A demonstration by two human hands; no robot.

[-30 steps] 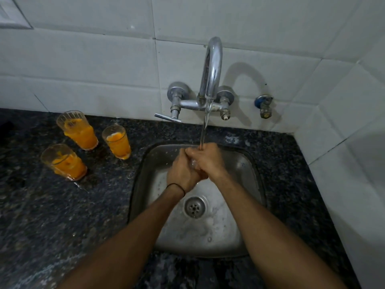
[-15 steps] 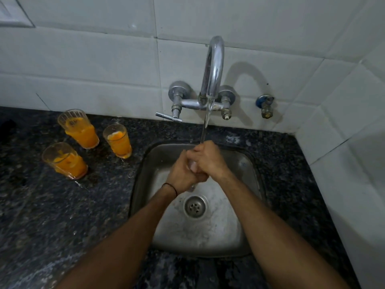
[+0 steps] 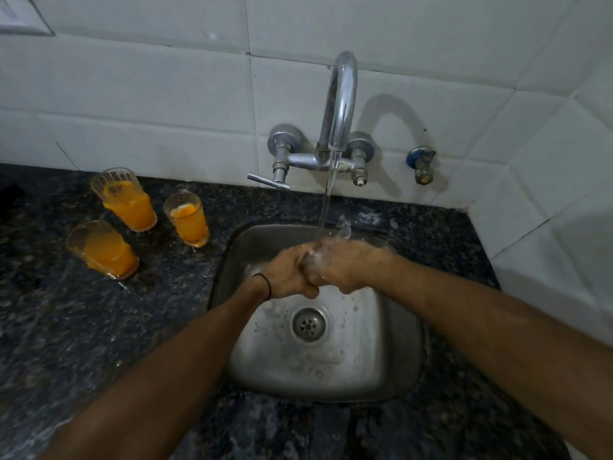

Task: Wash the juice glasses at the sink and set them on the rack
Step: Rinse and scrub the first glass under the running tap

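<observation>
Both hands meet over the steel sink under the running stream from the chrome tap. The left hand is curled, fingers wrapped round something clear between the two hands; the right hand is curled against it from the right, wet and splashed. What they hold looks like a juice glass, but it is almost wholly hidden by the fingers, so I cannot tell which way its long axis lies or where its mouth points. The water lands right at the point where the two hands meet.

Three more glasses wait on the dark granite bench, well to the left of the sink: the far glass near the tiled wall, the middle glass closest to the sink rim, and the near glass. All three stand upright and have orange juice in them. They lie to the left of the hands, so the left hand is the nearer one for the next pick-up, and the middle glass is its shortest reach.

No rack shows anywhere in view. Judging by this, washing has barely begun.
</observation>
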